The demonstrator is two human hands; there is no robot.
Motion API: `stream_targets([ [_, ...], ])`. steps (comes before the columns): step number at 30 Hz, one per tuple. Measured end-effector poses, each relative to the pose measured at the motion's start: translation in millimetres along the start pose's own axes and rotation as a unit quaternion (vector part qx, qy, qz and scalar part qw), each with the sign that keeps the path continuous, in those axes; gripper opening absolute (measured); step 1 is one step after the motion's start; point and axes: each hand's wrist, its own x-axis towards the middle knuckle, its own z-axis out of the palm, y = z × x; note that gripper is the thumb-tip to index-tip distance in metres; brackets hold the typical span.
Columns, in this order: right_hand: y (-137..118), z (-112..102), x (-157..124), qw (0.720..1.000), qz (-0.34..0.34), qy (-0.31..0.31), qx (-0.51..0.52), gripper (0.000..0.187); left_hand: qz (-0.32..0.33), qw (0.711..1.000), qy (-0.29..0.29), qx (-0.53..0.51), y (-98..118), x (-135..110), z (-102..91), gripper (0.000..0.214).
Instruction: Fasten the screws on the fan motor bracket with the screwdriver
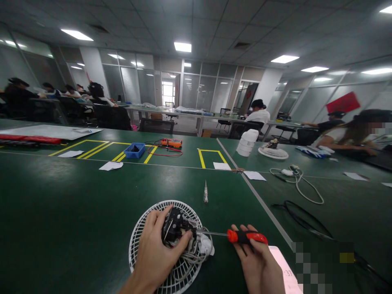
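Note:
My left hand (159, 249) is closed around a black fan motor (174, 225), which sits on a round white fan grille (136, 228) lying on the table. A coiled grey cord (191, 258) and a white plastic part (206, 245) are beside the motor on the grille. In my right hand (255, 261) is a screwdriver (246, 237) with a red and black handle, held level across the fingers. Its shaft points left and its tip reaches the motor's right side; the exact contact point is hidden. A small clear-handled screwdriver (206, 194) lies beyond the grille.
A blue bin (134, 150) and an orange multimeter (171, 143) with red leads lie farther back. Cables (301, 185), a white container (246, 143) and another grille (273, 152) are at the right. A lit phone (284, 269) lies beside my right hand. Several people sit at tables beyond.

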Motion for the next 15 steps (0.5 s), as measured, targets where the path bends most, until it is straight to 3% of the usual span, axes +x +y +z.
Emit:
stream_targets([
  [7,0,6,-4,0.996,-0.009,0.040,-0.073,0.085,0.019,0.999,0.020,-0.043,-8,-5,6.8,0.063],
  [12,0,5,-1,0.998,0.051,0.042,0.017,0.067,-0.026,0.998,0.002,-0.064,-11,-9,8.3,0.065],
  [15,-1,4,3,0.996,0.076,0.027,0.045,0.065,-0.046,0.996,-0.001,-0.072,-11,-10,6.9,0.065],
])
